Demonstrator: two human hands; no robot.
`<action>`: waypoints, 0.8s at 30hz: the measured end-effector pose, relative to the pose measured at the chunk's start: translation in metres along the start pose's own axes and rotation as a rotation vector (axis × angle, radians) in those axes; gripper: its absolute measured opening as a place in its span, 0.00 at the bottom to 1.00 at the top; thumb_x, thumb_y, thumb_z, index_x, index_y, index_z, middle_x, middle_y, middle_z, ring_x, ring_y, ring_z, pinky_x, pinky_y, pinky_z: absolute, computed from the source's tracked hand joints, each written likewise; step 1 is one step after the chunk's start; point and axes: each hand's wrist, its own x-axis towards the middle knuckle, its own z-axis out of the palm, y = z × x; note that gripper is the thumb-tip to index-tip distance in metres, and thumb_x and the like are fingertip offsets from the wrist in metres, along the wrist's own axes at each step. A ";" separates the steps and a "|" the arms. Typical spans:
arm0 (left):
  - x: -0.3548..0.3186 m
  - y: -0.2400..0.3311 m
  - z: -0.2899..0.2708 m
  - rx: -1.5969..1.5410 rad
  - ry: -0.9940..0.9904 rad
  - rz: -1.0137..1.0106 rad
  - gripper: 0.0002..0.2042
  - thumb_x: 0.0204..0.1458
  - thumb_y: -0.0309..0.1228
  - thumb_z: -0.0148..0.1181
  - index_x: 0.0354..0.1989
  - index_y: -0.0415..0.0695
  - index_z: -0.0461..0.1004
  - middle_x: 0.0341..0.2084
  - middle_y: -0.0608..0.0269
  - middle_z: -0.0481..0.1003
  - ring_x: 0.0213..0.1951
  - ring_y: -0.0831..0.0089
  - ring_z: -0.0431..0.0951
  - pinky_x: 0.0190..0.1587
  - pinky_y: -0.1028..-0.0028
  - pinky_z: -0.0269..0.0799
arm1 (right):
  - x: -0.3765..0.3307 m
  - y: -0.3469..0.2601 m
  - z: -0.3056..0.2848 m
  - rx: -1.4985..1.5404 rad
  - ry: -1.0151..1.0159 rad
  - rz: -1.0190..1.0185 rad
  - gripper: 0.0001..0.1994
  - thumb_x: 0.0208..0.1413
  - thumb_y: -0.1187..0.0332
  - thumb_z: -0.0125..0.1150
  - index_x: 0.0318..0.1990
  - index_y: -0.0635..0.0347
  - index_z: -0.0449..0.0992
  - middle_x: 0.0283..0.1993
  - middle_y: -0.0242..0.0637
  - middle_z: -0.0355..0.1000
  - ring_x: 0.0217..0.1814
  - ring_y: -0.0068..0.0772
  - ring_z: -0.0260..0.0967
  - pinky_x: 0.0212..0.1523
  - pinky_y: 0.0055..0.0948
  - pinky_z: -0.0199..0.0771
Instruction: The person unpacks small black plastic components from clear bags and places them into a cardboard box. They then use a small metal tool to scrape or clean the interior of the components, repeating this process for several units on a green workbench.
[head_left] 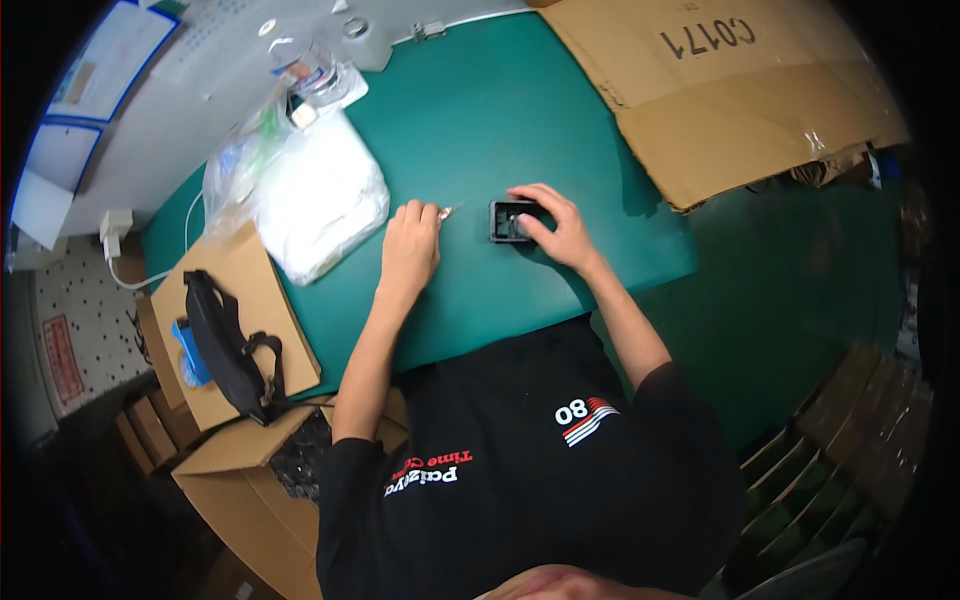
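Right hand point(556, 226) rests on the green table point(480, 130), fingers closed over a small black boxlike part point(506, 221), gripping its right side. Left hand point(411, 243), just left of the part and apart from it, is curled, pinching a tiny pale item point(446, 211) at its fingertips. White plastic bag point(322, 198) lies further left.

Small housing point(510, 221) mid-desk point(480, 130) — plastic bag point(315, 195) to its left, cardboard sheet point(720, 90) behind-right, bottle point(300, 65) behind the bag.
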 end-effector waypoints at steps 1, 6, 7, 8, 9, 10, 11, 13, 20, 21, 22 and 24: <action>0.000 -0.001 0.003 -0.026 0.007 -0.020 0.07 0.57 0.26 0.62 0.41 0.37 0.73 0.36 0.51 0.72 0.39 0.51 0.74 0.42 0.56 0.71 | 0.001 -0.002 -0.001 0.023 -0.003 -0.048 0.21 0.53 0.70 0.68 0.56 0.62 0.76 0.52 0.43 0.75 0.54 0.41 0.75 0.55 0.35 0.74; -0.009 0.001 0.003 -0.069 -0.032 -0.052 0.04 0.63 0.24 0.55 0.41 0.37 0.68 0.35 0.48 0.71 0.38 0.48 0.75 0.40 0.55 0.73 | -0.001 -0.022 0.015 -0.332 0.039 -0.080 0.36 0.37 0.61 0.83 0.57 0.60 0.75 0.51 0.43 0.73 0.55 0.47 0.73 0.58 0.40 0.73; -0.010 0.004 0.000 -0.079 -0.035 -0.077 0.04 0.63 0.24 0.54 0.42 0.38 0.68 0.35 0.48 0.72 0.38 0.47 0.76 0.40 0.55 0.73 | -0.001 -0.018 0.018 -0.314 0.034 -0.064 0.36 0.37 0.61 0.83 0.56 0.60 0.75 0.51 0.43 0.73 0.55 0.47 0.73 0.57 0.40 0.74; -0.012 0.007 -0.004 -0.089 -0.038 -0.102 0.04 0.63 0.24 0.54 0.43 0.38 0.67 0.36 0.48 0.73 0.38 0.47 0.77 0.39 0.55 0.74 | 0.000 -0.015 0.020 -0.296 0.028 -0.048 0.35 0.37 0.60 0.83 0.56 0.60 0.75 0.51 0.42 0.73 0.55 0.47 0.73 0.57 0.40 0.74; -0.015 0.010 -0.011 -0.124 -0.073 -0.129 0.04 0.63 0.23 0.53 0.44 0.39 0.67 0.36 0.48 0.75 0.38 0.47 0.78 0.38 0.55 0.74 | -0.001 -0.011 0.023 -0.273 0.020 -0.033 0.35 0.37 0.60 0.83 0.55 0.60 0.76 0.51 0.42 0.73 0.54 0.47 0.74 0.56 0.40 0.75; -0.018 0.013 -0.018 -0.163 -0.112 -0.154 0.04 0.63 0.23 0.53 0.44 0.40 0.67 0.37 0.49 0.76 0.38 0.47 0.79 0.38 0.54 0.75 | 0.001 -0.015 0.022 -0.239 -0.015 -0.042 0.32 0.38 0.63 0.83 0.54 0.60 0.76 0.51 0.41 0.73 0.53 0.45 0.74 0.55 0.38 0.76; -0.021 0.015 -0.025 -0.203 -0.150 -0.180 0.05 0.63 0.23 0.52 0.45 0.40 0.67 0.38 0.49 0.77 0.38 0.47 0.79 0.37 0.54 0.75 | 0.002 -0.015 0.022 -0.214 -0.047 -0.062 0.32 0.39 0.64 0.82 0.54 0.60 0.76 0.51 0.41 0.73 0.54 0.44 0.74 0.55 0.38 0.76; -0.029 0.020 -0.035 -0.247 -0.132 -0.125 0.08 0.63 0.23 0.53 0.49 0.41 0.69 0.39 0.51 0.79 0.37 0.48 0.80 0.36 0.55 0.76 | 0.002 -0.013 0.025 -0.161 -0.115 -0.102 0.32 0.39 0.65 0.81 0.55 0.60 0.76 0.52 0.41 0.73 0.54 0.43 0.74 0.55 0.37 0.75; -0.042 0.044 -0.062 -0.236 -0.063 -0.131 0.07 0.63 0.29 0.58 0.47 0.45 0.78 0.32 0.57 0.72 0.31 0.58 0.78 0.34 0.62 0.74 | 0.006 -0.012 0.036 -0.165 -0.144 -0.187 0.35 0.36 0.60 0.85 0.55 0.57 0.78 0.55 0.39 0.70 0.56 0.39 0.73 0.56 0.35 0.77; -0.044 0.042 -0.060 -0.221 -0.053 -0.125 0.07 0.62 0.29 0.59 0.46 0.46 0.78 0.32 0.57 0.72 0.31 0.58 0.78 0.33 0.63 0.74 | 0.006 -0.010 0.038 -0.158 -0.131 -0.191 0.35 0.35 0.59 0.85 0.55 0.57 0.78 0.55 0.38 0.70 0.56 0.39 0.73 0.56 0.36 0.77; -0.046 0.041 -0.057 -0.206 -0.045 -0.119 0.07 0.62 0.30 0.60 0.46 0.47 0.78 0.32 0.58 0.72 0.31 0.58 0.78 0.33 0.63 0.74 | 0.005 -0.010 0.040 -0.158 -0.131 -0.175 0.36 0.34 0.59 0.86 0.55 0.55 0.78 0.55 0.38 0.71 0.56 0.39 0.73 0.56 0.35 0.77; -0.050 0.042 -0.053 -0.153 -0.007 -0.098 0.06 0.61 0.32 0.62 0.44 0.49 0.79 0.29 0.59 0.72 0.29 0.60 0.78 0.31 0.65 0.74 | 0.002 -0.009 0.044 -0.176 -0.129 -0.150 0.36 0.34 0.60 0.86 0.56 0.54 0.78 0.55 0.38 0.72 0.56 0.38 0.73 0.55 0.35 0.77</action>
